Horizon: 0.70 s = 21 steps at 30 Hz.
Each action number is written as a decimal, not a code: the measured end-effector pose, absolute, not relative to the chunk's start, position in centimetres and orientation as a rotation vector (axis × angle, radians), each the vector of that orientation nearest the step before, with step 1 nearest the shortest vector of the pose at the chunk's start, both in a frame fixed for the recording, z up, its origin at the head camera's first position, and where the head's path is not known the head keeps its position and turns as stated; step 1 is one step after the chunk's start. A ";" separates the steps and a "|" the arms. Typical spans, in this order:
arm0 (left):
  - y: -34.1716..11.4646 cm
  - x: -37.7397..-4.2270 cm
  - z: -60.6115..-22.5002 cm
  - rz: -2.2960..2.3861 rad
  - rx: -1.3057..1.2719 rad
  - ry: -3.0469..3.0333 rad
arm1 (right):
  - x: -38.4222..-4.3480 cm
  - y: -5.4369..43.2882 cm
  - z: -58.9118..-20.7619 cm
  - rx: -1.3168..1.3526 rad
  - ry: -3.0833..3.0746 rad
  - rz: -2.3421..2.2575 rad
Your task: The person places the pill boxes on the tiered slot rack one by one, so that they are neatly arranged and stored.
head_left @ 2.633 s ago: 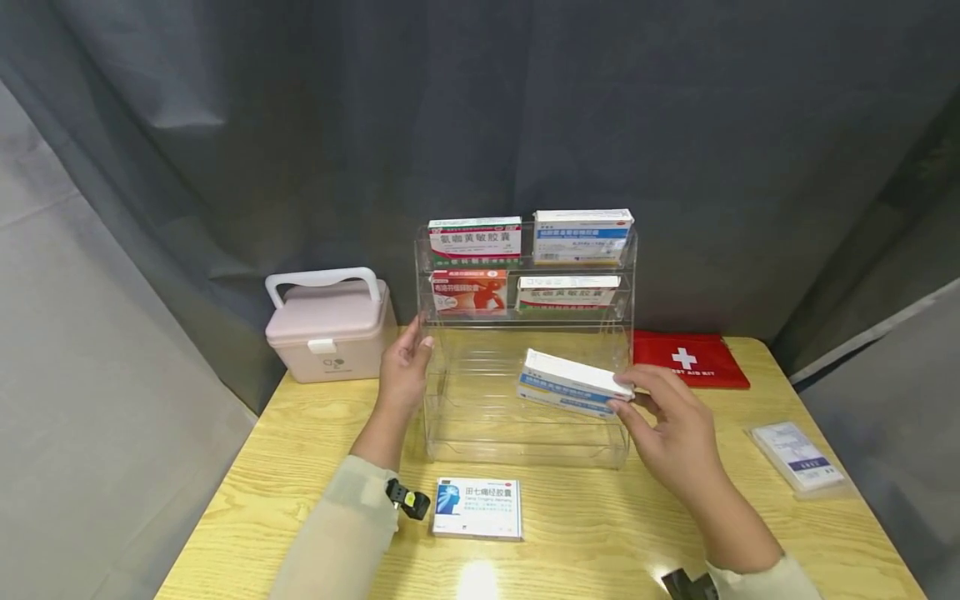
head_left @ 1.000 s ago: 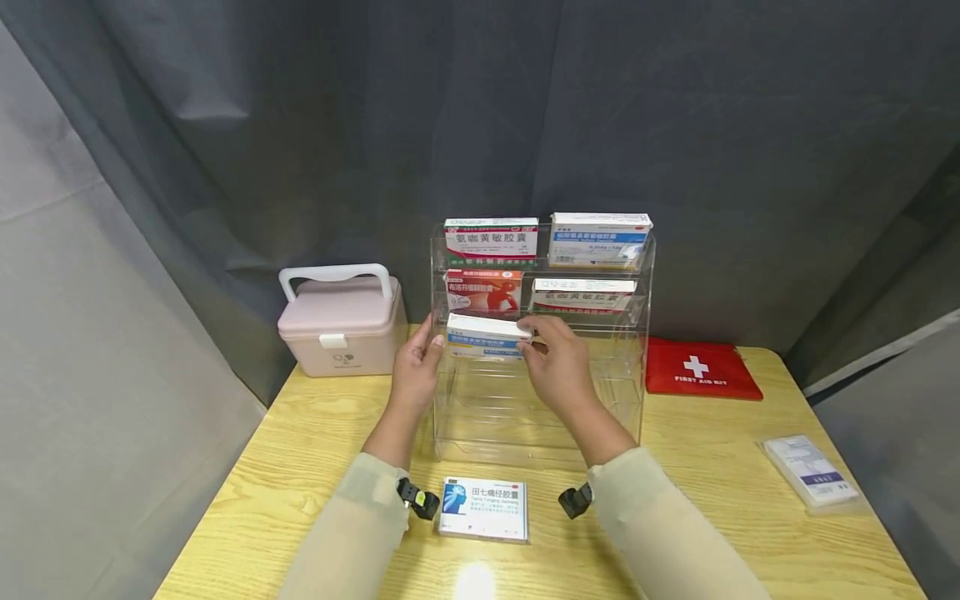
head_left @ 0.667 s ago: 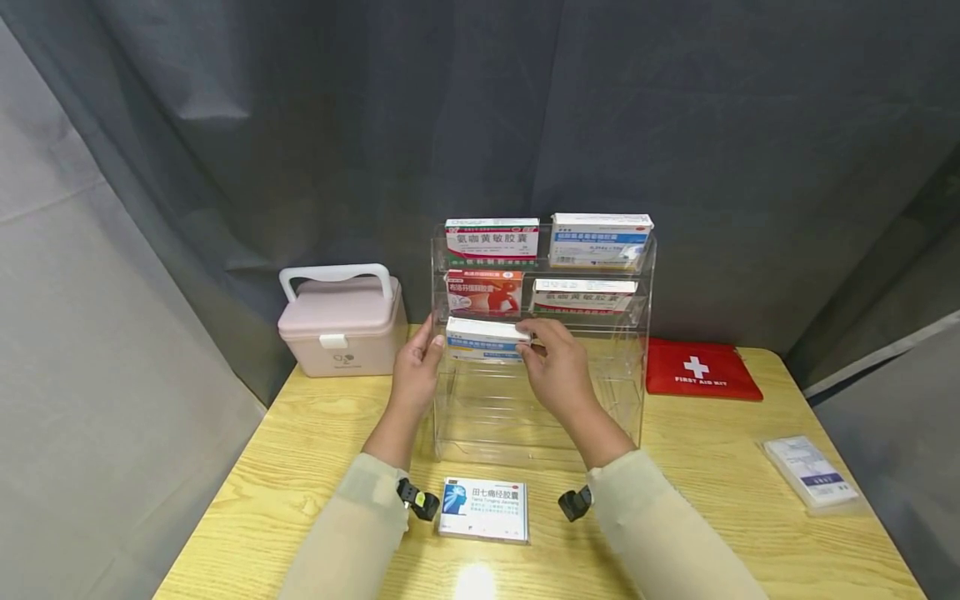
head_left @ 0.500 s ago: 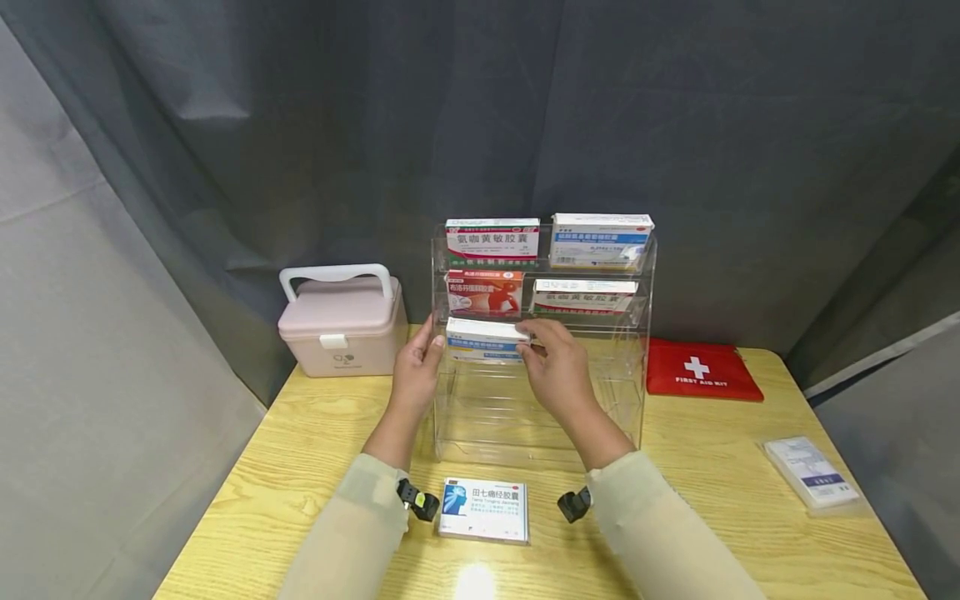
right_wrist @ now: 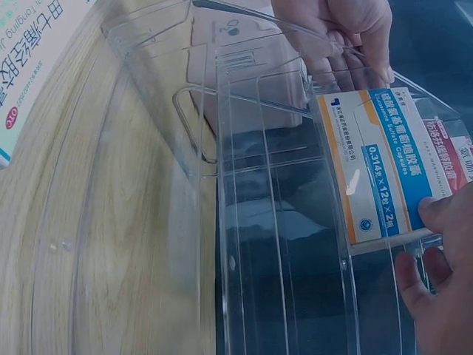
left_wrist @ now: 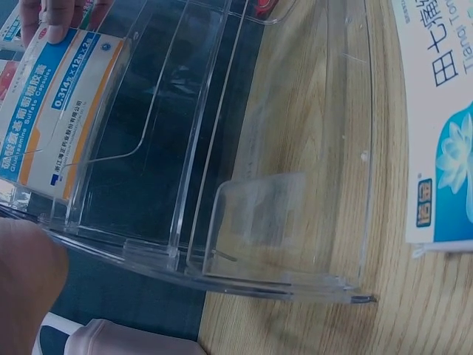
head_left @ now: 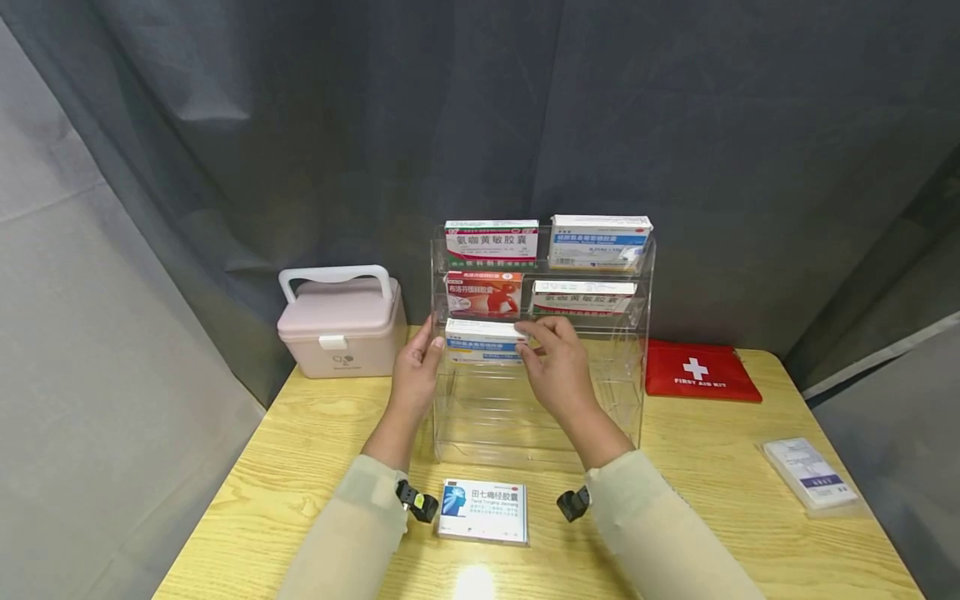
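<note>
A clear acrylic display rack [head_left: 540, 433] stands mid-table. My left hand [head_left: 415, 371] grips its left side edge, thumb in front; in the right wrist view the fingers of this left hand [right_wrist: 344, 29] curl round that side. A white-and-blue medicine box [head_left: 483, 342] sits upright at the left of the third tier. My right hand [head_left: 561, 367] pinches the box's right end between thumb and fingers. Seen by the left wrist camera, the box [left_wrist: 66, 111] lies behind the tier's clear front lip. A white medicine box with a blue head picture [head_left: 483, 510] lies flat before the rack.
Upper tiers hold a green-and-red box [head_left: 492, 243], a blue-striped box [head_left: 600, 242], a red box [head_left: 483, 293] and another green-and-red box [head_left: 583, 297]. A pink lidded case [head_left: 341, 329] stands left; a red first aid pouch [head_left: 703, 371] and a plastic-wrapped pack [head_left: 810, 475] lie right.
Over the earlier frames my right hand carried the tilted blue-and-white medicine box leftward into the third tier, where it now sits nearly level. In the last second hands and box have barely moved.
</note>
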<state>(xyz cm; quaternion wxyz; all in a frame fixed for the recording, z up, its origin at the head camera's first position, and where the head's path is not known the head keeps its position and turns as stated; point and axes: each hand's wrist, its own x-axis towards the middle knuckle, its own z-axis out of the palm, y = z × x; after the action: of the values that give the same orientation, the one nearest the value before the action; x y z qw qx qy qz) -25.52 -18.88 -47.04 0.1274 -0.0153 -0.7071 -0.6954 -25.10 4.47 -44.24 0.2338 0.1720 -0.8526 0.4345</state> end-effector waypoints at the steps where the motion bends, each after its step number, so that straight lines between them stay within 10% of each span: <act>1: -18.9 -25.5 -47.0 -2.024 -0.051 -2.056 | -25.1 4.5 -44.2 0.469 -2.348 1.184; 21: -18.9 -25.5 -47.0 -2.029 -0.051 -2.046 | -25.1 5.1 -43.8 0.407 -2.325 1.055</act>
<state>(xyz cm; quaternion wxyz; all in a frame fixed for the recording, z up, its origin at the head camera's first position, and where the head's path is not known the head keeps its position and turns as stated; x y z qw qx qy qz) -25.49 -18.86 -47.00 0.1295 -0.0176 -0.7038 -0.6983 -25.12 5.07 -43.80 0.2746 0.1512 -0.8647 0.3924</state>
